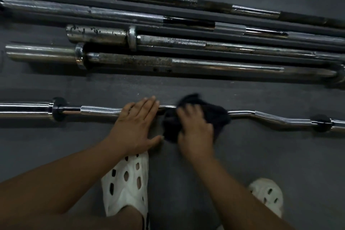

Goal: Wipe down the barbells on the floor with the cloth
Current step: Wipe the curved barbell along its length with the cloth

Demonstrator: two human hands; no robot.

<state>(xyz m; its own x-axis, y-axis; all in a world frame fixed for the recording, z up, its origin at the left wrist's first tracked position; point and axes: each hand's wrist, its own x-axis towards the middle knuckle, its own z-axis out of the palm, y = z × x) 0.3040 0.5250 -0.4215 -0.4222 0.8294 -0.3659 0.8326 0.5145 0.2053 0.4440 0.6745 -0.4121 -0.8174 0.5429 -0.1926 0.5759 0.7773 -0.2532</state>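
**Q:** What takes up most of the view?
**A:** A dark grey floor, seen from above. Several straight barbells lie side by side across the upper half of the frame. They run from the left edge and slope slightly downward to the right edge. Some shafts show rust-brown patches and worn plating.

**Q:** What lies below that group?
**A:** A chromed curl bar with a wavy shaft crosses the middle of the frame from edge to edge, well apart from the straight bars. Two bare forearms rise from the lower edge toward it. Two white perforated shoes stand on the floor, the left shoe at lower centre and the right shoe at lower right.

**Q:** How are the hands placed?
**A:** The left hand lies flat over the shaft just left of centre. Its fingers are straight and close together, its thumb is spread toward the right, and it holds nothing. The right hand rests on top of the cloth and is blurred. Whether its fingers curl around the fabric or merely press on it cannot be told.

**Q:** Where is the cloth?
**A:** The cloth is black and bunched. It is draped over the middle of the curl bar, just right of the left hand, and spills onto the floor on the near side.

**Q:** What are the smallest items?
**A:** A dark collar sits on the curl bar at the left of the frame, and a second collar sits at the far right.
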